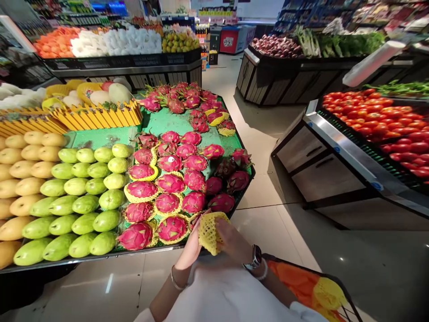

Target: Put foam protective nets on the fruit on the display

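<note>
Both hands meet over the near corner of a fruit stand [100,257]. My left hand [191,250], a bracelet on its wrist, curls round a yellow foam net [211,230] that wraps a dragon fruit, of which only a pink tip shows. Over the same net lies my right hand [233,241], with a watch on its wrist. Just beyond them lie rows of pink dragon fruits [174,179], some in yellow nets, on green matting.
Green mangoes [83,197] and yellow mangoes [23,174] fill the stand's left side. A black basket [315,286] holding orange and yellow items hangs at my right. A tomato stand [375,120] is on the right, across a tiled aisle [261,134].
</note>
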`<control>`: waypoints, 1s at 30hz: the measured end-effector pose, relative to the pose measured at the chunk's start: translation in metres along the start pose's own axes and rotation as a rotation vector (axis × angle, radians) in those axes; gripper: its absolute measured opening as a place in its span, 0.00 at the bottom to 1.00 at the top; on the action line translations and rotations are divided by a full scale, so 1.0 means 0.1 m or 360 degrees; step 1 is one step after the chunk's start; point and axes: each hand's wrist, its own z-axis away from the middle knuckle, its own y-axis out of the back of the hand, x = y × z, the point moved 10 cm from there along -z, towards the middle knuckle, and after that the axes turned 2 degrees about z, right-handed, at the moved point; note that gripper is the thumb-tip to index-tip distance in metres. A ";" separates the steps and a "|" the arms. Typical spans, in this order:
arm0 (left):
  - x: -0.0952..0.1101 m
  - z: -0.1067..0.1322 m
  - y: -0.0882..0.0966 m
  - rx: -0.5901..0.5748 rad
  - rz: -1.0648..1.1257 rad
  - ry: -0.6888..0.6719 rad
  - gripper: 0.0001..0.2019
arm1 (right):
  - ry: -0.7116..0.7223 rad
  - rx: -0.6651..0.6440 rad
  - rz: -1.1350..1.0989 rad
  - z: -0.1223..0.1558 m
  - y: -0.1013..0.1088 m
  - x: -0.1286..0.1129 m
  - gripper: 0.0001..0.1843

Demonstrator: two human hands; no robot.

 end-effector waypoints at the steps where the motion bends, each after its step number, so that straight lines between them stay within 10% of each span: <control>1: -0.08 0.00 0.02 0.0038 0.0073 0.0090 0.24 | 0.0037 -0.0043 -0.0014 -0.04 -0.03 0.02 0.26; 10: 0.06 -0.25 -0.12 0.0561 0.0482 0.0072 0.33 | 0.0631 -0.0188 -0.0096 -0.59 0.41 0.29 0.16; 18: 0.26 -0.70 -0.85 0.1399 0.0058 -0.0648 0.22 | 0.0905 -0.0303 -0.0002 -0.83 1.19 1.52 0.14; 21: 0.35 -0.92 -1.40 0.1274 -0.0171 -0.0756 0.31 | 0.0829 -0.0284 0.0095 -0.90 1.43 1.90 0.18; 24: 0.19 -1.20 -1.77 0.1150 -0.0314 -0.0426 0.39 | 0.0833 -0.0330 0.0104 -0.86 1.50 2.02 0.23; 30: 0.05 -1.33 -1.80 0.1334 -0.0237 -0.0302 0.28 | 0.0762 -0.0440 -0.0072 -0.69 1.51 2.09 0.29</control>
